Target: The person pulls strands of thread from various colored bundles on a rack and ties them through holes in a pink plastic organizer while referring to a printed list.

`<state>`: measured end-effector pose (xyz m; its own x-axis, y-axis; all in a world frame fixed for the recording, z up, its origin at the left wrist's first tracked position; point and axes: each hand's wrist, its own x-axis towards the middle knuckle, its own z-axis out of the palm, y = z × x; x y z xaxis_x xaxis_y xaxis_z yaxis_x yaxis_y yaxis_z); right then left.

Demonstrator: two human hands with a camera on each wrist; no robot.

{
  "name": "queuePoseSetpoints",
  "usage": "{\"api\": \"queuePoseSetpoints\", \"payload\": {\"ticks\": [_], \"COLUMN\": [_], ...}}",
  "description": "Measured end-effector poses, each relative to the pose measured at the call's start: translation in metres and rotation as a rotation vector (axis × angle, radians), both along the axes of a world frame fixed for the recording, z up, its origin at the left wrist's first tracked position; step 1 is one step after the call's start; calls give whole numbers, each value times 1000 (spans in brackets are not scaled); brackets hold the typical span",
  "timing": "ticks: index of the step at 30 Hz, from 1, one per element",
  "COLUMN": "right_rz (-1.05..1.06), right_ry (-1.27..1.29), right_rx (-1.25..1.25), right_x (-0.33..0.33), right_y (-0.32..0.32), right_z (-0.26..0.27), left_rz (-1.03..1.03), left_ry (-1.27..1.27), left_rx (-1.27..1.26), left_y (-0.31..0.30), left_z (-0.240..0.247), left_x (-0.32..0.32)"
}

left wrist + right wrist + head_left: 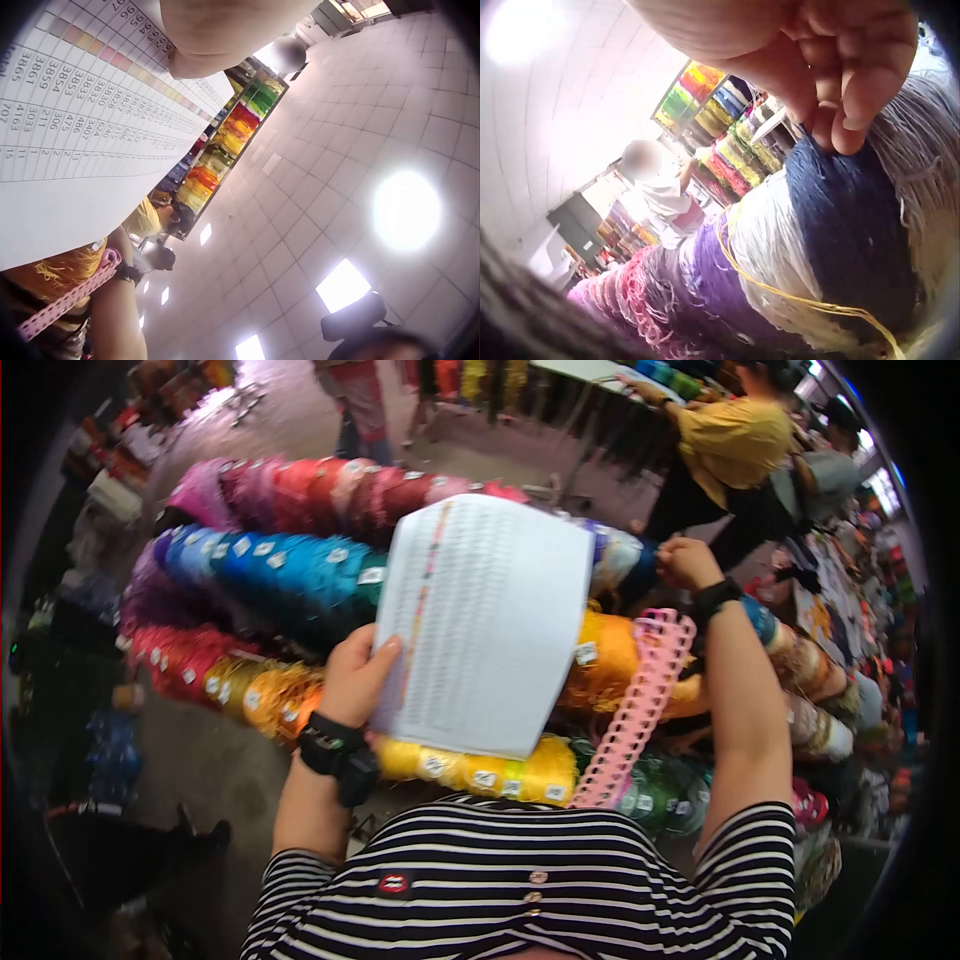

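Note:
My left hand (352,678) holds a printed sheet of paper (490,630) by its left edge, thumb on top. Rows of numbers and a strip of colour blocks run along the sheet, which covers part of the thread skeins behind it. Farther right, my right hand (690,564) has its fingers curled at the top of a navy thread skein (847,217), pinching its strands. White thread skeins (769,232) hang right beside the navy one. A pink perforated strap (637,705) slants down between the sheet and my right forearm.
Rows of coloured skeins with small white labels (270,560) lie in front of me. A loose yellow thread (802,302) trails across the skeins. A person in a yellow top (735,440) stands at the far right; another person's legs (355,410) show at the back.

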<state>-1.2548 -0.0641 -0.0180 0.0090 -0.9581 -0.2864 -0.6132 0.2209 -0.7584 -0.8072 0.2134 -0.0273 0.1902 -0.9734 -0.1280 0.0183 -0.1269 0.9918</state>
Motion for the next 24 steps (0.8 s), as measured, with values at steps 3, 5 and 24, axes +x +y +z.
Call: {"api": "queuePoseSetpoints", "payload": {"ticks": [3,5,24], "right_rz": [32,-25,-99], "right_ry": [138,47,-30], "right_rx": [52,112,131], "right_x": [1,0,12], "right_y": [7,12,23], "right_z": [11,17,30], "left_rz": [-44,-30,-78], "left_ry": [42,55,114], "left_rx": [-13,-9,18], "left_y": [-1,-1,-3], "left_z": [5,5,7], "left_x": [-1,-2,-3]}}
